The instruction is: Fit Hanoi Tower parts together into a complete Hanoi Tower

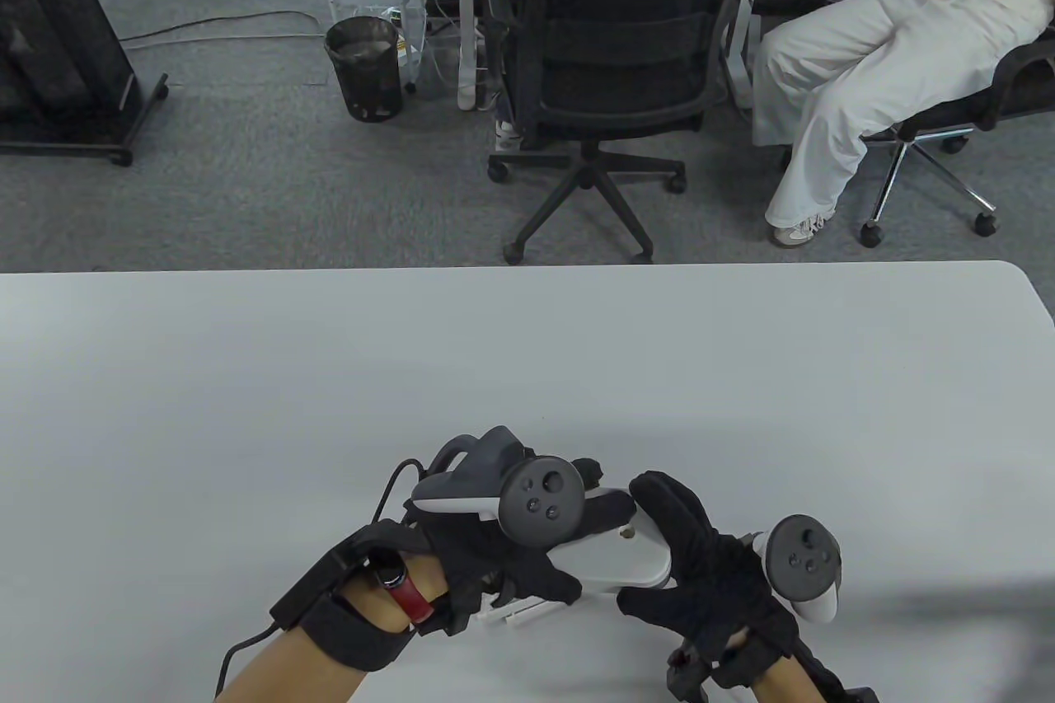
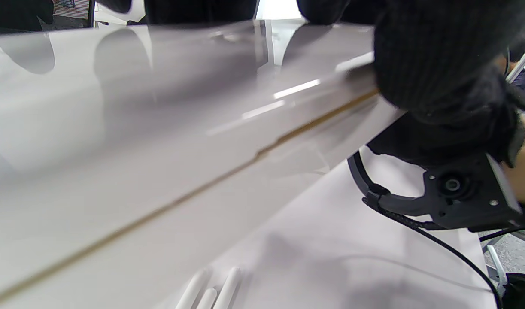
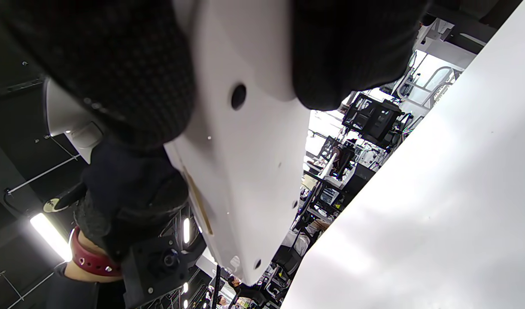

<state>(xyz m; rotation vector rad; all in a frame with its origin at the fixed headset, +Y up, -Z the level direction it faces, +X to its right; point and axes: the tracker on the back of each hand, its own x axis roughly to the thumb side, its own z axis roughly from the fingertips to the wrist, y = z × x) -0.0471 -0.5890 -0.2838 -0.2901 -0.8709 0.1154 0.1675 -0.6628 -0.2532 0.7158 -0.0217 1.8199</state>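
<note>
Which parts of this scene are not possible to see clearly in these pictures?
- White base board: table view, both gloved hands cover most of it.
- White pegs: under the left hand in table view; cut off by the bottom edge in left wrist view.
- Discs: in no view.
- Right hand fingertips: hidden behind the board.

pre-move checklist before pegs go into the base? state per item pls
1. White base held by both hands: left hand, right hand: ok.
2. Base lifted off the table: ok, per the right wrist view.
3. Peg holes unobstructed: ok for the ones showing.
4. White pegs within reach, lying under the left hand: ok.
5. A hand free to pick a peg: not ok.
6. Discs located: cannot tell.
</note>
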